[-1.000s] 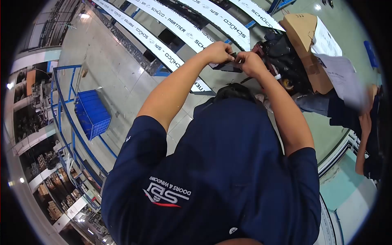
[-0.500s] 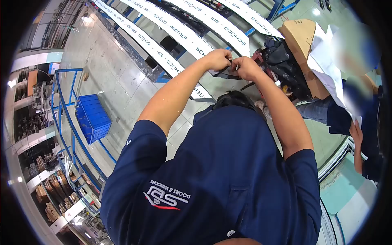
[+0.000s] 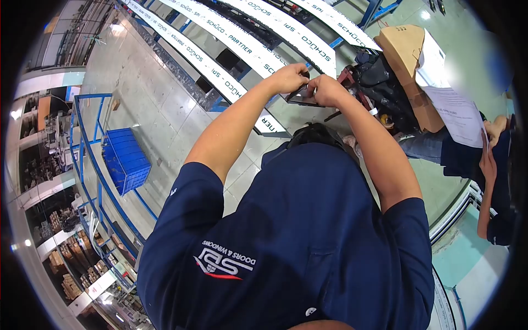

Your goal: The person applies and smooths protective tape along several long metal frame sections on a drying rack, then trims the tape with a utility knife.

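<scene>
Four long strips [image 3: 231, 36] with white printed film run slantwise across the top of the frame, and the words SCHÜCO and PARTNER can be read on them. At the upper middle, just by the lower end of the second strip from the left, is a dark end piece [image 3: 302, 99], and both hands are at it. The left hand [image 3: 290, 78] comes from the left side, with its fingers bent and pointing to the right; the right hand [image 3: 327, 91] is close beside it, its fingers curled inward and the thumb side turned to the left hand. The fingertips are partly hidden, so I cannot tell if either hand grips something firmly or only touches it. To the right of the hands lies a black bundle [image 3: 379, 74], and next to it stands a brown cardboard piece [image 3: 404, 71]. At the right edge, another person's hand [image 3: 496, 131] holds a printed paper sheet [image 3: 454, 113], which hangs in front of the cardboard. On the left side of the frame, a blue crate [image 3: 127, 161] is on the tiled floor [image 3: 159, 118], near a blue metal railing [image 3: 77, 129].
</scene>
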The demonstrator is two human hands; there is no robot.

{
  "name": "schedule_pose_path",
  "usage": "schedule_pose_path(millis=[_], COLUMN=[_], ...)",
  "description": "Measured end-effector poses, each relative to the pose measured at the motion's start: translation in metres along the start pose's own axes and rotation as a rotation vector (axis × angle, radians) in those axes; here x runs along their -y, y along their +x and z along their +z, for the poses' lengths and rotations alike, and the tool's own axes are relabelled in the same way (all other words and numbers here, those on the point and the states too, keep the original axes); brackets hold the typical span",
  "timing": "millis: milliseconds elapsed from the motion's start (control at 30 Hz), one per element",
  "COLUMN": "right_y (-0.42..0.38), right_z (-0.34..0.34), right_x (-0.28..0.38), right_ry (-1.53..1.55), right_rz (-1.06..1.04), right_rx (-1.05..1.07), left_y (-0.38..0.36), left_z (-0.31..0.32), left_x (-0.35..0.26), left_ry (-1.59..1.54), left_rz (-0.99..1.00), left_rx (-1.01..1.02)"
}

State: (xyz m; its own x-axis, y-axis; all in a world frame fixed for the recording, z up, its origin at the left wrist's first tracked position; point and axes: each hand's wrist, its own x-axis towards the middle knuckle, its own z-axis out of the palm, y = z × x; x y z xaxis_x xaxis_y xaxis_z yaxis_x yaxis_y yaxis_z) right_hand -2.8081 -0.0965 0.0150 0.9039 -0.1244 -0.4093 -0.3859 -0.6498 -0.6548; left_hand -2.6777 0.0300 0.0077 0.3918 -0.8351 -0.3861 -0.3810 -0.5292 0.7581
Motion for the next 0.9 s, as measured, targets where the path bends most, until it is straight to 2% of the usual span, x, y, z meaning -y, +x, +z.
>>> schedule_pose_path(millis=[67, 167, 233, 267, 300, 400, 467, 533, 567, 600, 633, 700, 767, 800, 833, 900], right_y=[0.000, 0.001, 0.000, -0.002, -0.002, -0.011, -0.014, -0.026, -0.035, -0.047, -0.061, -0.104, -0.144, -0.172, -0.196, -0.265], right_z=[-0.001, -0.003, -0.005, -0.006, -0.001, 0.002, 0.010, 0.006, 0.005, 0.001, -0.003, -0.011, -0.001, -0.001, 0.017, 0.033], right_x=[-0.001, 0.005, 0.013, 0.013, 0.008, 0.006, 0.002, -0.002, -0.007, -0.017, -0.026, -0.048, -0.095, -0.116, -0.152, -0.197], right_ry=[0.061, 0.069, -0.070, 0.005, 0.029, 0.023, 0.137, 0.256, 0.251, 0.392, 0.534, 0.704, 0.715, 0.814, 0.900, 0.809], right_rz=[0.015, 0.020, 0.079, 0.137, 0.136, 0.040, 0.054, 0.075, 0.069, 0.025, -0.022, 0.015, 0.063, 0.160, 0.191, 0.407], right_rx=[0.098, 0.185, 0.181, 0.220, 0.182, 0.287, 0.210, 0.149, 0.137, 0.103, 0.071, 0.075, 0.059, 0.123, 0.113, 0.012], left_y=[0.000, -0.012, -0.005, -0.010, -0.006, -0.012, -0.017, -0.026, -0.032, -0.038, -0.048, -0.072, -0.090, -0.096, -0.106, -0.114], left_z=[0.000, -0.004, -0.003, -0.002, 0.001, 0.001, -0.001, 0.000, 0.004, 0.008, 0.010, 0.021, 0.039, 0.054, 0.070, 0.112], left_x=[0.003, -0.003, 0.010, 0.000, 0.012, 0.005, -0.003, -0.005, -0.004, -0.005, -0.011, -0.024, -0.025, -0.028, -0.048, -0.086], left_ry=[-0.149, -0.105, -0.051, -0.193, -0.140, -0.368, -0.442, -0.468, -0.696, -0.924, -0.983, -1.070, -1.067, -1.078, -0.998, -0.891], left_rz=[-0.034, 0.045, 0.059, -0.029, 0.037, 0.014, -0.077, -0.062, -0.080, -0.097, -0.108, -0.101, -0.193, -0.207, -0.238, -0.254], left_rx=[0.034, -0.024, -0.016, -0.001, -0.068, -0.071, -0.093, -0.121, -0.197, -0.269, -0.307, -0.348, -0.232, -0.182, -0.113, 0.012])
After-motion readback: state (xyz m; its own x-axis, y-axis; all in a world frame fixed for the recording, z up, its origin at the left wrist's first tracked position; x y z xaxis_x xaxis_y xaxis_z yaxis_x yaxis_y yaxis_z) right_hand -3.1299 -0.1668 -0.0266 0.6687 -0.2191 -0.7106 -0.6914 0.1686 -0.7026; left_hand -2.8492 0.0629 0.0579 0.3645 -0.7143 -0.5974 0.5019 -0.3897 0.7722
